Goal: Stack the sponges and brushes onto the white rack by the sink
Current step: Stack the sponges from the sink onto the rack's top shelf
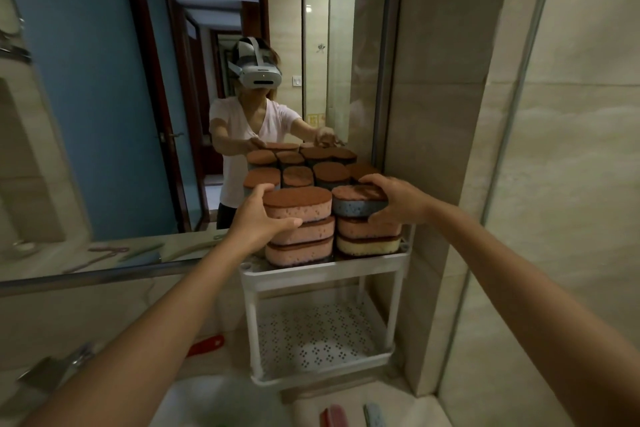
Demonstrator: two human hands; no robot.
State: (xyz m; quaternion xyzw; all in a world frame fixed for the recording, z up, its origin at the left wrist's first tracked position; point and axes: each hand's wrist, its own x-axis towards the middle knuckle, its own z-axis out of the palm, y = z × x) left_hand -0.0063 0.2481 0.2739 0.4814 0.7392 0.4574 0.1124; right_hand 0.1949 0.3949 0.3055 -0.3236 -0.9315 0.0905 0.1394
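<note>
The mirror [104, 114] behind both hands doubles the sponge piles, so only the front rows are real. The white rack [322, 270] stands under the hands against the wall; its top shelf carries all the sponges, while the perforated lower shelf [318, 336], well below the hands, is bare, probably kept for the brushes.

The left hand [258, 220] is closed on the left pile: the thumb lies on the brown scrub face of the top pink sponge [299, 206] and the fingers wrap its front edge, likely to keep the pile straight. The right hand [398, 199] grips the blue-grey sponge [360, 206] from its far end, on top of the right pile, just beside the pink one. It seems she squares the two piles against each other so that they do not lean.

Below the arms, on the counter, a red brush [206, 345] and more coloured brushes [349, 416] lie apart from the rack, not yet placed.
</note>
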